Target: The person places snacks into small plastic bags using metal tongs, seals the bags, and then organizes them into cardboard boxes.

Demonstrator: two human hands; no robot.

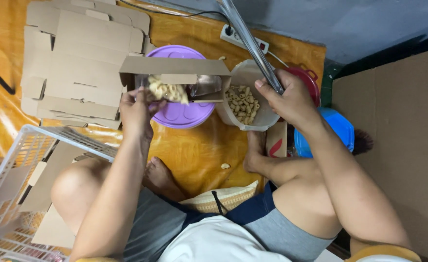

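Observation:
My left hand [137, 109] holds a clear plastic bag of pasta pieces [171, 90] at the mouth of an open brown cardboard box [175, 66], which lies over a purple round lid [185, 115]. My right hand [291, 97] grips a long shiny metal bar [250, 41] that slants up and away. Between the hands stands a translucent tub [245, 99] holding several pasta tubes.
Flat folded cardboard boxes [78, 53] lie at the back left on an orange sheet [194, 150]. A white plastic basket [24, 179] stands at the left. A red-lidded pot [310, 80], a blue lid [337, 128], and a white power strip [238, 36] sit nearby.

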